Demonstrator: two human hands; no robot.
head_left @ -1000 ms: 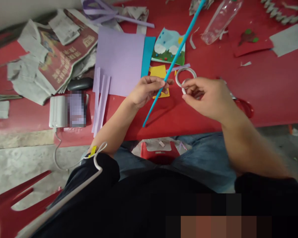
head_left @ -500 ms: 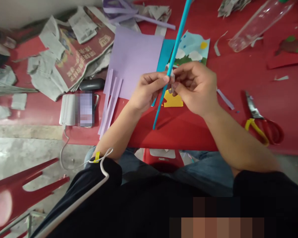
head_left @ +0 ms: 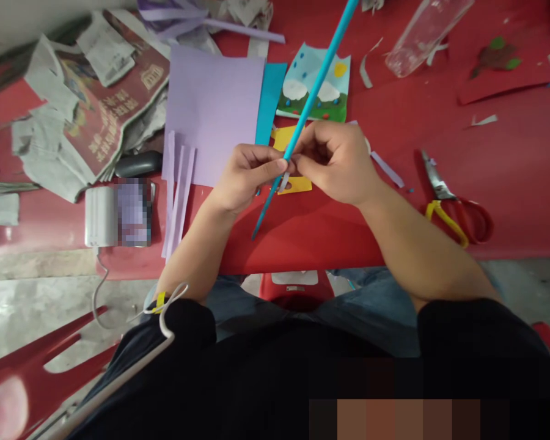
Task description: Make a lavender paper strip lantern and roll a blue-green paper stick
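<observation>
A long thin blue stick (head_left: 318, 79), which looks like rolled paper, slants from the top of the view down toward the table's front edge. My left hand (head_left: 241, 177) is closed on its lower part, thumb pressed on top. Right beside it, my right hand (head_left: 341, 162) pinches with fingertips against the stick. A pale paper strip (head_left: 284, 182) pokes out beneath the fingertips; the rest of it is hidden by my fingers. Under the hands lies a yellow paper cutout (head_left: 300, 184). Lilac paper strips (head_left: 182, 195) lie left of my left hand.
A lilac sheet (head_left: 215, 110), a blue sheet (head_left: 271, 101) and a painted picture (head_left: 293, 91) lie behind the hands. Scissors (head_left: 440, 183) rest at right, near a plastic bottle (head_left: 426, 36). Newspaper (head_left: 105, 110), a phone (head_left: 132, 211) and a white cabled device (head_left: 101, 217) occupy the left.
The view has shifted, so the table items sit further left. My hands have come closer together at the stick, and the pale strip's curl is now mostly covered by my fingers.
</observation>
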